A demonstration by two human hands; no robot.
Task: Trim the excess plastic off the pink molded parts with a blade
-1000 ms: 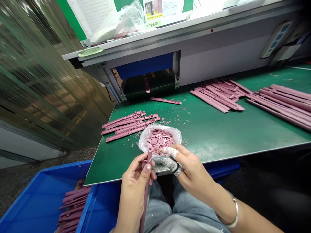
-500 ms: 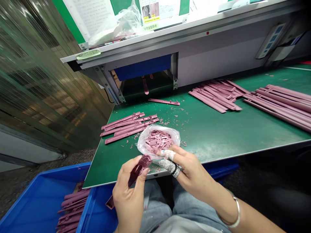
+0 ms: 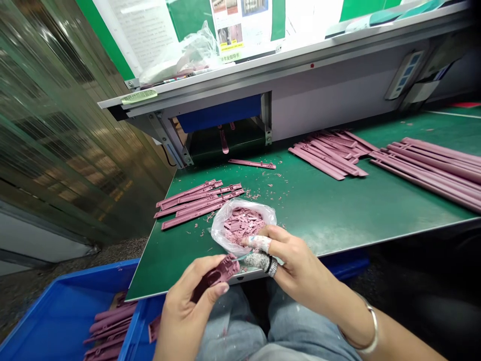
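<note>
My left hand [image 3: 195, 301] is closed around a long pink plastic part [image 3: 221, 271], its detailed end tilted up toward the right. My right hand [image 3: 289, 255] pinches a thin blade [image 3: 240, 258], mostly hidden by the fingers, with its tip at the part's end. White coverings wrap the right thumb and forefinger. Just beyond both hands, a clear plastic bag [image 3: 268, 213] stands open on the green table [image 3: 315, 215], filled with pink offcuts [image 3: 244, 223].
Pink strips [image 3: 199, 200] lie left of the bag, and one strip [image 3: 252, 164] lies behind it. More piles [image 3: 326, 153] and longer pink strips [image 3: 436, 163] are at right. A blue bin [image 3: 48, 311] with pink parts stands lower left. Overhead runs a shelf [image 3: 300, 70].
My left hand and the pink part have shifted slightly, turning the part's end further toward my right hand. The blade now shows at that end. The view has tilted a little.
</note>
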